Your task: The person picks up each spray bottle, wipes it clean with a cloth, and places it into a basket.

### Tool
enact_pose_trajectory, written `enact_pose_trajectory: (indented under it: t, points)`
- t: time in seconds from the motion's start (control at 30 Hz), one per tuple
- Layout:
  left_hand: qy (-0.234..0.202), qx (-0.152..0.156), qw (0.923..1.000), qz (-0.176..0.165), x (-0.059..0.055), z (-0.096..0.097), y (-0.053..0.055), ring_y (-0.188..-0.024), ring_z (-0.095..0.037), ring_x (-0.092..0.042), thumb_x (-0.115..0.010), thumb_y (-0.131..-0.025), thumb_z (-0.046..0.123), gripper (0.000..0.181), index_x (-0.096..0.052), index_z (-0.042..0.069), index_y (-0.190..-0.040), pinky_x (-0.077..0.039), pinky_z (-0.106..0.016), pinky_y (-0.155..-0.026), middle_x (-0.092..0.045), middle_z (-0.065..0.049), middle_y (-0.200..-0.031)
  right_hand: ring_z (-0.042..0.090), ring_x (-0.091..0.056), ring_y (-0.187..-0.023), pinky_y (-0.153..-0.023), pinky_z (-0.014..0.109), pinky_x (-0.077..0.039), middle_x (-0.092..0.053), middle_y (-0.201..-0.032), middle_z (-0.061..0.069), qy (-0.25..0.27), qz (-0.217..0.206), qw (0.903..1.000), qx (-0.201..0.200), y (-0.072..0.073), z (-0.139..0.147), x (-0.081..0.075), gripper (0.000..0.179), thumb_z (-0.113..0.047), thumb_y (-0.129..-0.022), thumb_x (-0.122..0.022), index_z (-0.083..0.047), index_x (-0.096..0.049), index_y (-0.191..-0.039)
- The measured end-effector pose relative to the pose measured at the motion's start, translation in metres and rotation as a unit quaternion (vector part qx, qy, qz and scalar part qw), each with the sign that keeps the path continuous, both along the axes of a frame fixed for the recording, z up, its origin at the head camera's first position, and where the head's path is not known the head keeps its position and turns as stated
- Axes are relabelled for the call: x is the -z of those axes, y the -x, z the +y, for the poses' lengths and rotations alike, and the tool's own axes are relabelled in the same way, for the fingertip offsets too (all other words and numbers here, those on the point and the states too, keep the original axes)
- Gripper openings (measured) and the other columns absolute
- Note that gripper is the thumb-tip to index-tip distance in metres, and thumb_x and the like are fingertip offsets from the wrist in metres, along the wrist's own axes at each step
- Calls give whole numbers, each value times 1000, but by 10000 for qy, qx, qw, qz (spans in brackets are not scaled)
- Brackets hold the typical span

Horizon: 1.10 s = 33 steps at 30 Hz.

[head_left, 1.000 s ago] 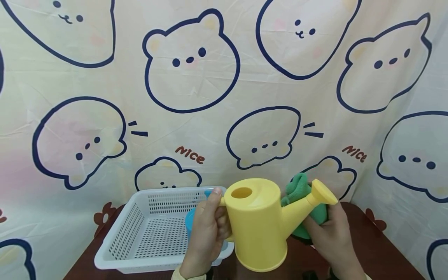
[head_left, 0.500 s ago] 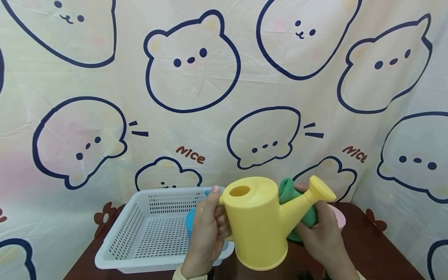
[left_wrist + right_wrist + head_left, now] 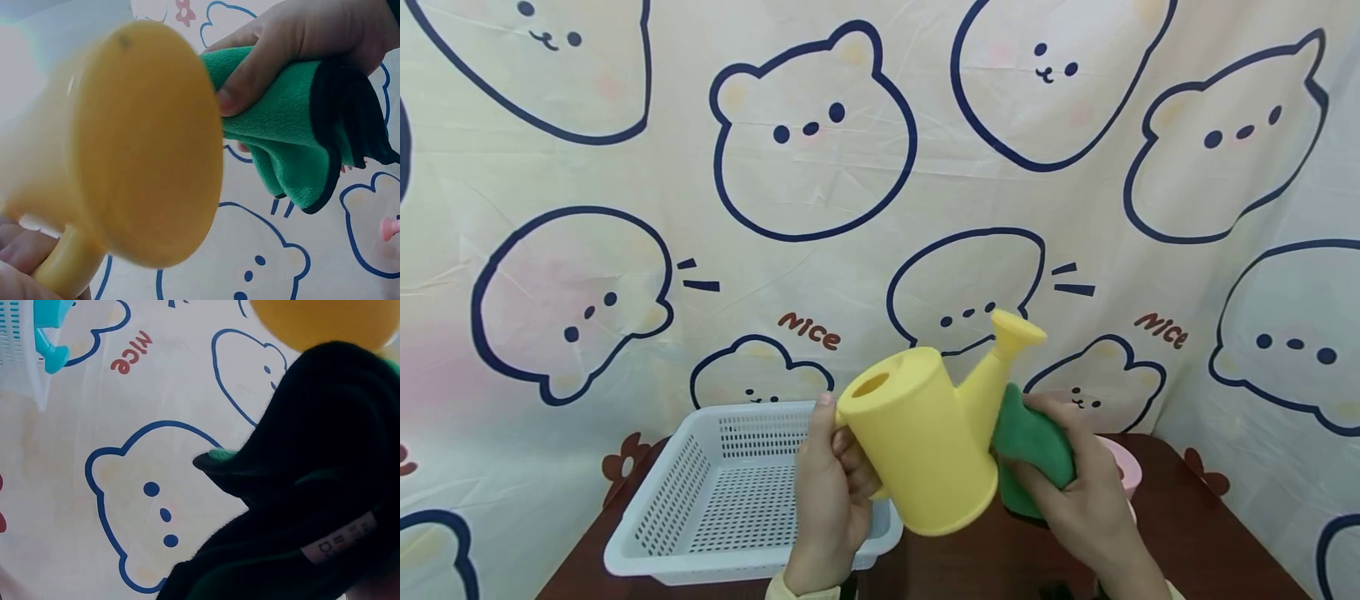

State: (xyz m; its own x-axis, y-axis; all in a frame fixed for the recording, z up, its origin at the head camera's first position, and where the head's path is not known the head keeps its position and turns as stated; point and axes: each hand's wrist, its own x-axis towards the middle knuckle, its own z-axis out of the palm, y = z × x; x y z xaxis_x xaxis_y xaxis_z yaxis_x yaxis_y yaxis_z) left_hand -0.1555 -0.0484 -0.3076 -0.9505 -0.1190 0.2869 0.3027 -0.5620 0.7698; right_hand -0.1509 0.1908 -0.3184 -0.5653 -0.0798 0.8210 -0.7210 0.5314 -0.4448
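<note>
My left hand (image 3: 831,492) grips the handle of a yellow watering can (image 3: 925,442), held up off the table and tilted so its spout points up to the right. In the left wrist view the can's round base (image 3: 150,150) faces the camera. A bunched green cloth (image 3: 1037,450) with a dark edge is pinched between the thumb and fingers of my right hand (image 3: 1086,492). The cloth lies against the can's side below the spout in the head view. Its dark folds and a small white label (image 3: 340,537) fill much of the right wrist view.
A white perforated plastic basket (image 3: 647,533) stands on the dark brown table (image 3: 1195,533) at the left. Behind my right hand is a pink round object (image 3: 1123,462), partly hidden. A blue plastic piece (image 3: 53,353) shows at the basket in the right wrist view. A cartoon-printed curtain (image 3: 805,275) hangs behind.
The watering can has tipped back and risen, its spout swinging up and left. My right hand has moved left with the cloth, from behind the spout to the can's side, uncovering the pink object.
</note>
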Motion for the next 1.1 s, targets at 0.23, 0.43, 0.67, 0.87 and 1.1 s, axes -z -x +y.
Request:
enact_pose_trajectory:
  t: [0.23, 0.43, 0.67, 0.87, 1.1]
  points:
    - [-134, -486, 9986, 154, 3, 1, 4, -41, -3, -27, -36, -114, 45, 59, -27, 16, -63, -22, -19, -42, -27, 9, -52, 6, -62, -104, -92, 24, -51, -69, -128, -4, -504, -293, 9981, -182, -5, -4, 1, 73, 7, -77, -87, -15, -59, -141]
    - [-284, -650, 9973, 199, 3, 3, 5, -42, -4, -24, -36, -114, 47, 60, -25, 16, -63, -18, -23, -43, -25, 9, -53, 8, -64, -108, -98, 21, -50, -70, -127, -1, -667, 1, 9954, -684, -3, -5, 2, 74, 9, -75, -87, -16, -62, -140]
    - [54, -1176, 9922, 401, 4, 5, 5, -42, -5, -23, -37, -114, 41, 60, -26, 12, -64, -19, -25, -40, -28, 10, -51, 8, -62, -110, -89, 26, -59, -67, -128, -3, -971, -120, 9917, -833, -4, -8, 1, 71, 7, -78, -86, -22, -65, -140]
    - [534, -1444, 9829, 1013, 3, 11, 0, -40, -7, -20, -43, -113, 26, 62, -23, -1, -61, -17, -26, -36, -27, 6, -49, 5, -61, -114, -97, 22, -55, -68, -131, -3, -853, 0, 9949, -539, -4, -10, 2, 74, 7, -76, -87, -22, -65, -139]
    - [1558, -2274, 9504, 1445, 7, 17, -3, -42, -4, -29, -50, -108, 11, 56, -35, 1, -55, -24, -21, -37, -30, -6, -48, 5, -61, -113, -103, 12, -44, -70, -129, -1, -325, 199, 9986, -361, -5, -12, 0, 76, 14, -72, -85, -15, -64, -139]
